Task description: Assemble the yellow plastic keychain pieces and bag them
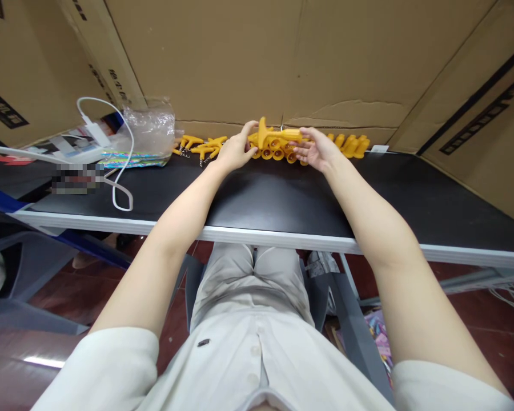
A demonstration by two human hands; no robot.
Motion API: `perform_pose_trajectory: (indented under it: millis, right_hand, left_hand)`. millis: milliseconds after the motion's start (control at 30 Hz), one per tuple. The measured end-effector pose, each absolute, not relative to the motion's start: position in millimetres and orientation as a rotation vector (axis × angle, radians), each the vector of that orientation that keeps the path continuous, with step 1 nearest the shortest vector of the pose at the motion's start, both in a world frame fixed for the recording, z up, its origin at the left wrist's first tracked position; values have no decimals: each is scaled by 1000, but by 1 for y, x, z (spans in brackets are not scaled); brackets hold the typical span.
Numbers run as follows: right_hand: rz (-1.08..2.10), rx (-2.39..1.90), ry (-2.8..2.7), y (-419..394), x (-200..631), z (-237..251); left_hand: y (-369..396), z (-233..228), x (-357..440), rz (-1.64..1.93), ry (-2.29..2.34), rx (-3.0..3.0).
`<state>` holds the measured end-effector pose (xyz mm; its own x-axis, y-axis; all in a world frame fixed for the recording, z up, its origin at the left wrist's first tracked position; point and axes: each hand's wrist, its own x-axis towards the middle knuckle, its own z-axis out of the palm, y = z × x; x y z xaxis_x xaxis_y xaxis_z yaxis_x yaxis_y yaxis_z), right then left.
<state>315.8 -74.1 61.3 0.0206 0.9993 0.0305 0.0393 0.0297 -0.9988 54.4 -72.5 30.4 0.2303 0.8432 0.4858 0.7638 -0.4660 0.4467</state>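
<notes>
Yellow plastic piece (275, 135) sits pinched between the left hand (235, 151) and right hand (314, 149), just above the row of yellow parts (278, 153) against the cardboard wall (248, 63). Both hands are closed on it; steadying each end evenly seems wise, keeping it clear of that row.

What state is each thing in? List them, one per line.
Left hand: gripping the yellow piece.
Right hand: gripping its other end.
Yellow piece: lifted, held level above the row.
Row of yellow parts: lying on the table.
Plastic bag: crumpled, upright.
White cable: looped, lying loose.
Black table: bearing everything.
</notes>
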Motion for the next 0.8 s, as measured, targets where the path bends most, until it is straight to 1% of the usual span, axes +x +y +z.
perform_pose_trajectory:
  millis: [167, 333, 400, 600, 800]
  right_hand:
    - [709, -1249, -1183, -53, 348, 61]
    - [182, -1291, -1387, -24, 369, 37]
    - [38, -1315, -1475, -18, 371, 27]
    - [-157, -1446, -1736, -24, 360, 15]
    - [-124, -1524, -1769, -14, 368, 7]
  left_hand:
    - [-70, 28, 53, 948, 1607, 2409]
    - [-71, 28, 55, 825, 1626, 2470]
    - [-72, 29, 55, 804, 1619, 2480]
    - [-71, 28, 55, 768, 1603, 2535]
    - [-69, 27, 55, 761, 1593, 2538]
